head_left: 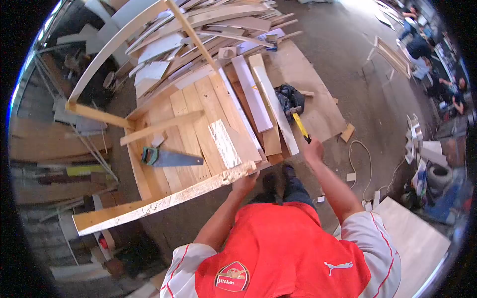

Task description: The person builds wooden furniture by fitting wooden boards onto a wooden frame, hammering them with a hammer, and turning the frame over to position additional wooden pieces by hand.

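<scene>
My right hand [313, 150] is closed around the black grip of a hammer [301, 125] with a yellow handle. The hammer's head lies against a black bag [286, 97], above the boards. My left hand [245, 184] grips the near right end of a long board [169, 199] with flaking white paint, its fingers partly hidden. That board forms the near side of a wooden frame with a slatted base [186, 134]. Inside the frame lies a handsaw [174, 158] with a green handle, beside a white-streaked board piece [224, 144].
A curved wooden piece [112, 52] and upright posts rise from the frame's far side. Loose boards [218, 20] are heaped behind it. Long planks [252, 94] lie to its right. A cable [365, 164] runs over the floor at right. Several people [422, 47] are at far right.
</scene>
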Demonstrator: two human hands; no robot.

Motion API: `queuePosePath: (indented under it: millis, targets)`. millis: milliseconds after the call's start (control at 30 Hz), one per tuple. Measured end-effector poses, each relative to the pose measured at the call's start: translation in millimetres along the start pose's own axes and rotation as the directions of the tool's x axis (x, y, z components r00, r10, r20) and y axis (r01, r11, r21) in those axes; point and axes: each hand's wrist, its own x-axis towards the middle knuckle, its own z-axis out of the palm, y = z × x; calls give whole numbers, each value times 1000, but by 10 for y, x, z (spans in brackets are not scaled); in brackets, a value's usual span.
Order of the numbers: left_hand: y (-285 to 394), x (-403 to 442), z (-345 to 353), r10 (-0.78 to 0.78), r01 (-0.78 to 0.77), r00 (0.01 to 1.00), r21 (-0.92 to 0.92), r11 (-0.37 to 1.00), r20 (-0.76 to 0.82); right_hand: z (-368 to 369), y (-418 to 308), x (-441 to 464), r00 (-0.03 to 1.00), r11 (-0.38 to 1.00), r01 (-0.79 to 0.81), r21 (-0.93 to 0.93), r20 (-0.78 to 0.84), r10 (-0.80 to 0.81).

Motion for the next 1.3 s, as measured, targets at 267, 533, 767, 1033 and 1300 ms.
queuePosePath:
  millis: [267, 533, 767, 1033, 1300]
  targets:
    - [-113, -253, 151, -414, 439, 889, 102, 893, -195, 290, 7, 895, 987, 978, 158, -139, 42, -154]
    - [25, 12, 156, -552, 613, 773, 142, 777, -313, 642, 219, 1387, 951, 942, 306, -140, 95, -295]
    - [22, -202, 247, -570, 604, 753, 4, 797, -328, 669, 409, 1493, 910, 908, 387, -159, 226, -348]
    - [-567, -764, 885, -558, 720, 615, 108, 685, -558, 550, 196, 1296, 885, 877, 461, -137, 137, -444]
    - [-1041, -1044, 743, -785, 640, 277, -503, 581, -554, 533, -13, 707, 741, 759, 650, 34, 190, -644]
